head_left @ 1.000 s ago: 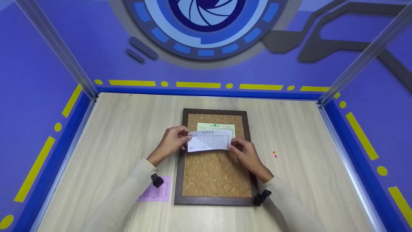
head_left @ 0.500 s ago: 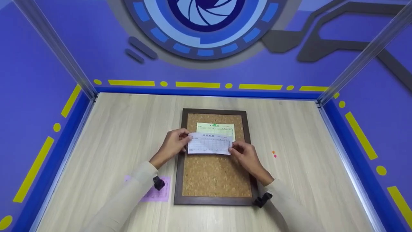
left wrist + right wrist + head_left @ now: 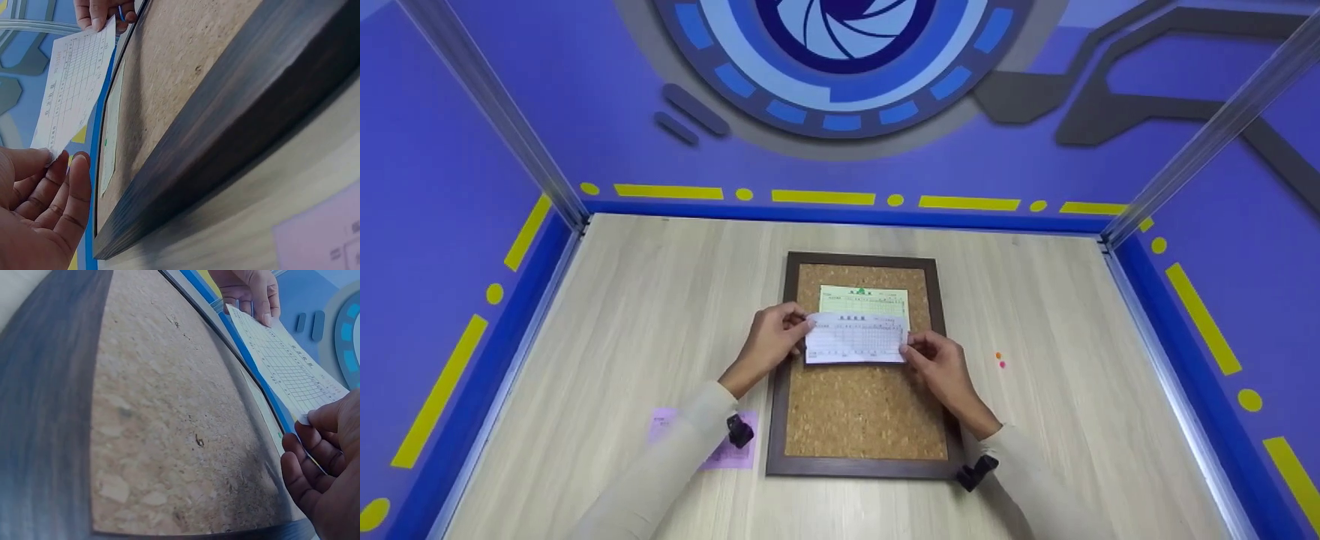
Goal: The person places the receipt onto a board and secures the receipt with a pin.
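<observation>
A white printed form slip (image 3: 855, 339) is stretched between both hands above the framed cork board (image 3: 866, 416). My left hand (image 3: 771, 336) pinches the slip's left edge between thumb and index finger. At the opposite edge, my right hand (image 3: 943, 366) pinches it the same way. Both wrist views show the white slip (image 3: 70, 84) held up off the cork, apart from the board. A pale green form slip (image 3: 864, 300) lies on the upper part of the cork, its lower portion hidden behind the white one in the head view.
A purple form slip (image 3: 727, 454) lies on the table left of the board, partly under the left forearm. Two small dots, orange (image 3: 998, 355) and pink (image 3: 1002, 364), sit on the table to the right. Blue panels (image 3: 840, 172) enclose the table's back and sides.
Both hands have brought the white slip slightly down and to the right in the head view. It looks flatter and more level, and more of the green slip shows above it.
</observation>
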`<control>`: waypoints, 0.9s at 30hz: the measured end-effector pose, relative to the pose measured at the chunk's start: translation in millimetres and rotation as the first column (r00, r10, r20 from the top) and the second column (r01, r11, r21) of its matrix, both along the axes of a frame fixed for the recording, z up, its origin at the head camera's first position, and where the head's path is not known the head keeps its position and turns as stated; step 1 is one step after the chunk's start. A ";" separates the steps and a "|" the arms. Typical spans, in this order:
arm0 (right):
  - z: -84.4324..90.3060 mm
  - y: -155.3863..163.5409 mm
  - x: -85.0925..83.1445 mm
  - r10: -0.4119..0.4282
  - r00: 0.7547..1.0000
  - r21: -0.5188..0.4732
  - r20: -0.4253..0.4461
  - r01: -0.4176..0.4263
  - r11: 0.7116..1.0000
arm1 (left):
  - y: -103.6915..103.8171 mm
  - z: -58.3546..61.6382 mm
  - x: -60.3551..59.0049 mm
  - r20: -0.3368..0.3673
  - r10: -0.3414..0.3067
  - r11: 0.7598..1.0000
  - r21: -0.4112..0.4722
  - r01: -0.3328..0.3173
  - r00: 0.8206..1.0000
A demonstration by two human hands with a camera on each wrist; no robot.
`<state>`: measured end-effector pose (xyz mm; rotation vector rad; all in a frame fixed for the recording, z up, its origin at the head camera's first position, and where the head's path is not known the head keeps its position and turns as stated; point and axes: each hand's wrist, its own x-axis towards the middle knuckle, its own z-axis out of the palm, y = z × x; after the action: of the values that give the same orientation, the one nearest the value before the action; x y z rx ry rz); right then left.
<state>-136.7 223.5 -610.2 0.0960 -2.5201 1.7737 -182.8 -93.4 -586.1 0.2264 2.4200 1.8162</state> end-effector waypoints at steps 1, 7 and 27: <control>-0.5 0.5 0.7 -0.003 1.000 0.001 0.004 0.003 1.000 | 0.9 -1.0 0.3 0.001 0.002 1.000 0.004 -0.002 1.000; -1.6 3.0 3.8 0.002 1.000 -0.002 0.018 -0.002 1.000 | 5.4 -6.8 1.9 0.001 0.016 1.000 0.009 -0.016 1.000; -2.5 10.2 8.2 -0.038 0.993 0.049 0.111 0.032 0.998 | 25.3 -14.6 2.9 -0.087 0.124 0.972 -0.188 -0.139 0.988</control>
<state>-128.5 233.7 -612.7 -0.0470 -2.6231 1.7553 -179.9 -68.1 -600.7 0.1207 2.7024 1.6311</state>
